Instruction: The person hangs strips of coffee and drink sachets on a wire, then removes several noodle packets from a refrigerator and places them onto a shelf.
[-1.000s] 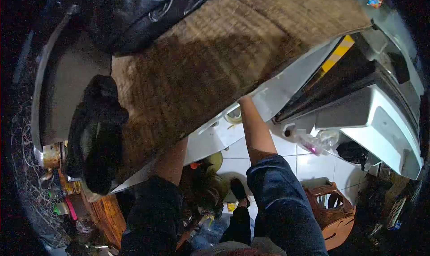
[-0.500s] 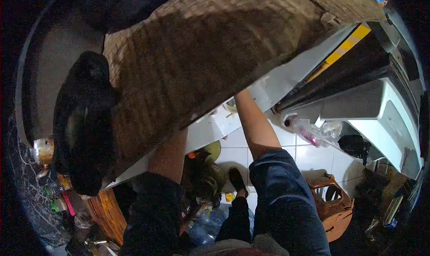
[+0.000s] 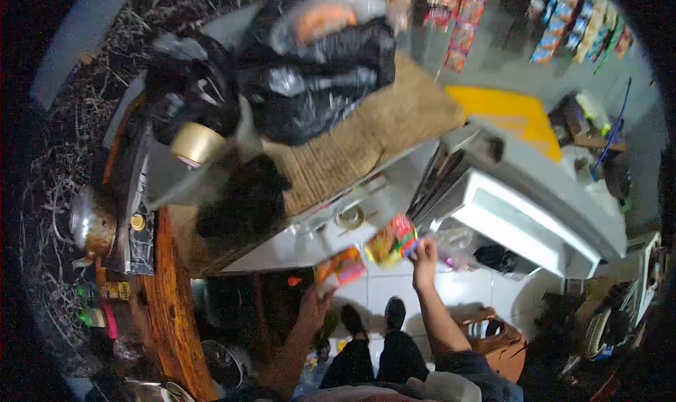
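Observation:
My left hand (image 3: 317,303) pinches the lower edge of an orange and pink packet (image 3: 341,268), slightly blurred. A second packet, red, yellow and green (image 3: 391,241), hangs from my right hand (image 3: 424,255), whose fingers close on its right end. Both packets are apart from each other, over the white tiled floor and beside an open white drawer (image 3: 271,250). A roll of tape (image 3: 350,217) lies in that drawer.
Black plastic bags (image 3: 317,85) rest on a brown cardboard-like top (image 3: 408,113). To the right stand a white-framed tray (image 3: 528,215) and a brown stool (image 3: 503,353). Sachet strips (image 3: 468,22) hang at the top; a wooden plank (image 3: 172,303) is at the left.
The view has tilted up and back from the counter. Both hands, earlier reaching in beneath the brown top and hidden, are now out with a packet in each.

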Available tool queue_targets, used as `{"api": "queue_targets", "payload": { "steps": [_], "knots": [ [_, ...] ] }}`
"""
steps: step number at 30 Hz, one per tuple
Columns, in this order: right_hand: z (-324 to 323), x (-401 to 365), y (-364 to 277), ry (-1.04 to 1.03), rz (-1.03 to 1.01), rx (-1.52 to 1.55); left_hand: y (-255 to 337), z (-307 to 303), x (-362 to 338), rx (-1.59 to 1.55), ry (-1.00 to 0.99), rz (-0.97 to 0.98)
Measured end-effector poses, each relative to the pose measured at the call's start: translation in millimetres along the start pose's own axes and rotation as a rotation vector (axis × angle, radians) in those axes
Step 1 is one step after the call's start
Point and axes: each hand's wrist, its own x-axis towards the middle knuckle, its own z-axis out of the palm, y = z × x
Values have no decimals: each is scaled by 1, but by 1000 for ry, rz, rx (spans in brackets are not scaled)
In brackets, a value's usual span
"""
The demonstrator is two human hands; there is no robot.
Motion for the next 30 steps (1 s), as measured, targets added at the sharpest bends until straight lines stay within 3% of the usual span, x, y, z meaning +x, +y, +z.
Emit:
{"api": "queue_targets", "payload": {
  "steps": [1, 2, 4, 5, 7, 9, 12, 13, 16, 17, 19, 21, 22, 23, 24, 25, 27, 28, 30],
  "knots": [
    [-16, -14, -15, -25, 14, -43, -2, -4, -15, 464, -74, 139],
    [-22, -30, -42, -10, 26, -67, 14, 5, -28, 441, -92, 166],
    [-30, -50, -93, 56, -15, -58, 44, 16, -58, -35, -212, -160],
    [-36, -57, -115, 83, -60, -60, 57, 19, -60, -50, -231, -152],
    [-45, -63, -169, 47, -332, -124, 84, 35, -56, 500, -276, 151],
    [-60, -67, -220, 100, -404, -154, 128, 77, -57, -82, -425, 10],
    [-82, -43, -296, 185, -631, -16, 171, 115, -67, -222, -472, 58],
    [-105, -28, -317, 16, -658, -90, 179, 124, -71, -252, -471, 30],
    [-127, 1, -364, -38, -530, 55, 205, 152, -104, -393, -329, -245],
    [-141, 13, -367, -69, -490, 59, 173, 127, -49, -620, -1284, -289],
    [-180, 44, -352, -2, -342, 98, 167, 146, -71, -595, -513, -245],
    [-181, 33, -344, 4, -306, 133, 145, 136, -53, -775, -950, -170],
    [-184, 32, -341, -12, -292, 160, 142, 133, -52, -859, -961, -270],
    [-178, 26, -340, -27, -274, 188, 148, 133, -59, -940, -965, -374],
    [-175, 17, -340, 22, -232, 253, 154, 123, -70, -791, -964, -549],
    [-190, 26, -333, -89, -265, 228, 163, 124, -81, -787, -965, -559],
    [-179, 1, -333, -43, -182, 241, 174, 127, -91, -855, -557, -944],
    [-173, -13, -331, -64, -166, 244, 164, 122, -82, -948, -607, -1063],
    [-145, -51, -336, -134, -55, 299, 185, 135, -107, -906, -598, -999]
  ]
}}
